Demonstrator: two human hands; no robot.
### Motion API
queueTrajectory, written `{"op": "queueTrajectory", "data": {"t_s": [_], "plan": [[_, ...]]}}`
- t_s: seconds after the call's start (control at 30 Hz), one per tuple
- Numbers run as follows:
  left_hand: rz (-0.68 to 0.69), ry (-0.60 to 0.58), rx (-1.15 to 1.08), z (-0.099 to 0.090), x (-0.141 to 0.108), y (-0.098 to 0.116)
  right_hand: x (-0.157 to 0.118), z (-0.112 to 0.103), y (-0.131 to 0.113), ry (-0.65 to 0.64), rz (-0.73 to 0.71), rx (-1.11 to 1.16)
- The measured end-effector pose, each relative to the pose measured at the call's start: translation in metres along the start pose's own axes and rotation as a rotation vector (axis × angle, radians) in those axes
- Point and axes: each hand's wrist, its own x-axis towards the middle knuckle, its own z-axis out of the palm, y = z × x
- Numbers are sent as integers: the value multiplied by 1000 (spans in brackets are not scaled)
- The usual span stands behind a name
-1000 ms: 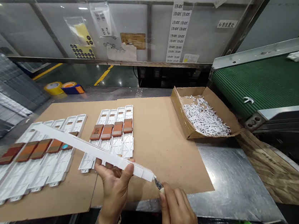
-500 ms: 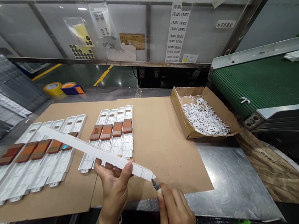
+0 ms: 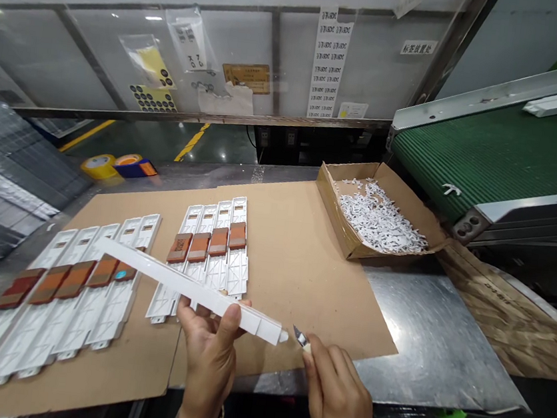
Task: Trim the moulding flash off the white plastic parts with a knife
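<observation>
A long white plastic strip (image 3: 189, 289) lies across my left hand (image 3: 210, 355), with the thumb pressed on its top and the fingers curled under it. Its near end, with a small rounded tab, points right. My right hand (image 3: 338, 393) grips a small craft knife (image 3: 301, 339) by a pale handle, its pointed metal blade showing. The blade is a short way right of the strip's end and does not touch it. Behind my left hand, white ribbed panels (image 3: 216, 266) lie side by side with reddish-brown blocks (image 3: 198, 247) across them.
More panels (image 3: 62, 339) with brown blocks lie on the cardboard sheet (image 3: 300, 238) to the left. A cardboard box (image 3: 342, 223) of small white pieces stands at the back right, beside a green conveyor belt (image 3: 497, 147). Tape rolls (image 3: 99, 166) sit at the far left.
The knife has moved right, off the strip's end where its tip was touching. The strip has shifted slightly. White parts on the conveyor belt have moved a little to the left.
</observation>
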Motion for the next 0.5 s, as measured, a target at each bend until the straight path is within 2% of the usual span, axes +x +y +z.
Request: {"op": "queueTrajectory", "data": {"t_s": [0.17, 0.23, 0.4, 0.5], "plan": [[-3, -22, -13, 1, -1, -3, -2, 1, 9, 19, 51, 61], [-47, -45, -53, 2, -3, -5, -2, 0, 13, 28, 86, 87], [-388, -218, -239, 0, -8, -17, 2, -7, 29, 35, 209, 162], [-498, -302, -332, -3, -7, -34, 4, -11, 41, 38, 250, 184]]}}
